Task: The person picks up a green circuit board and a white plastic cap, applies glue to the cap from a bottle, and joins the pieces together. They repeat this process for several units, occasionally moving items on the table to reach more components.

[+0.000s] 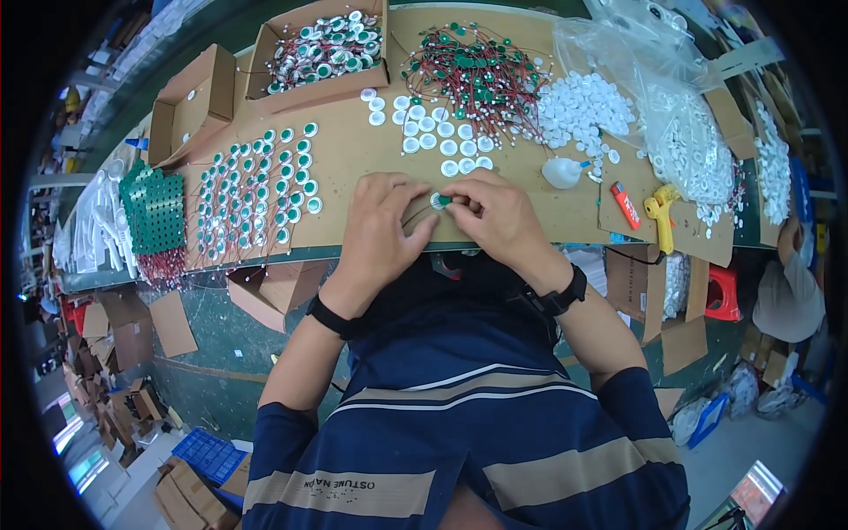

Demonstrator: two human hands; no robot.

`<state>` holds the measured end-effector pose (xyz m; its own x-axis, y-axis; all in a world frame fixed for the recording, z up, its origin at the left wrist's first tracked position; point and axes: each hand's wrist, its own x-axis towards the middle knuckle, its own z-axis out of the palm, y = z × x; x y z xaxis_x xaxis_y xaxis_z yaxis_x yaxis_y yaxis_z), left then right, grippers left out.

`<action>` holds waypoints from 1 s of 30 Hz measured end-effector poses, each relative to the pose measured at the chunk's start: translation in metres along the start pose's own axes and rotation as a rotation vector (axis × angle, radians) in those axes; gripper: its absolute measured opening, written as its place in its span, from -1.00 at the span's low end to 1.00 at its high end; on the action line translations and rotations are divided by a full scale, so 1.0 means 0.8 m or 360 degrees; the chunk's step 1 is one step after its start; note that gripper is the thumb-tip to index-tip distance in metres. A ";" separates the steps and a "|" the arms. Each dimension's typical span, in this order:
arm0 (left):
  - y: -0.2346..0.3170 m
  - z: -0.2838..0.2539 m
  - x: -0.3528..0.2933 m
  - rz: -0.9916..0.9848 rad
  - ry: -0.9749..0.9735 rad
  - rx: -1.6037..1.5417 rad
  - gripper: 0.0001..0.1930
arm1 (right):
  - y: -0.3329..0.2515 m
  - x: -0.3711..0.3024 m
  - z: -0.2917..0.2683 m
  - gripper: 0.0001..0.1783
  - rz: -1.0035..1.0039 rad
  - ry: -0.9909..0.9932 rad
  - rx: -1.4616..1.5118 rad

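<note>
Here, the right hand (503, 216) pinches a small round green-and-white disc (438, 201) at its fingertips; whether the left hand (382, 221), curled beside it, also grips, I cannot tell. Light, even rim pressure seems best, clear of the round white plastic caps (450, 168) just beyond the fingers.

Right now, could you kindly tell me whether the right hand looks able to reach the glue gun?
Probably yes: the right hand could likely pass over the red item left of the glue gun, though that hand is busy with a disc.
</note>
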<state>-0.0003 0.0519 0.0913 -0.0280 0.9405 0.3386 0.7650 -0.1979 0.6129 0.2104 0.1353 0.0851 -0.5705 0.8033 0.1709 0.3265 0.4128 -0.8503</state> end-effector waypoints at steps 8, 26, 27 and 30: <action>-0.004 0.010 -0.001 0.0012 -0.0003 0.0101 -0.64 | 0.002 0.007 0.006 -0.73 -0.0074 -0.0026 -0.0206; -0.010 0.011 0.000 -0.0066 0.0060 -0.0030 -0.80 | -0.003 0.011 0.012 -0.75 0.0003 0.0001 -0.0174; -0.011 0.011 0.000 -0.0062 0.0062 -0.0030 -0.80 | -0.003 0.011 0.011 -0.75 0.0000 0.0005 -0.0177; -0.010 0.011 0.000 -0.0077 0.0054 -0.0040 -0.80 | -0.003 0.011 0.010 -0.75 0.0059 0.0019 -0.0135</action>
<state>-0.0007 0.0564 0.0799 -0.0864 0.9394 0.3317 0.7457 -0.1598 0.6469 0.1988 0.1377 0.0846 -0.5482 0.8235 0.1463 0.4101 0.4171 -0.8111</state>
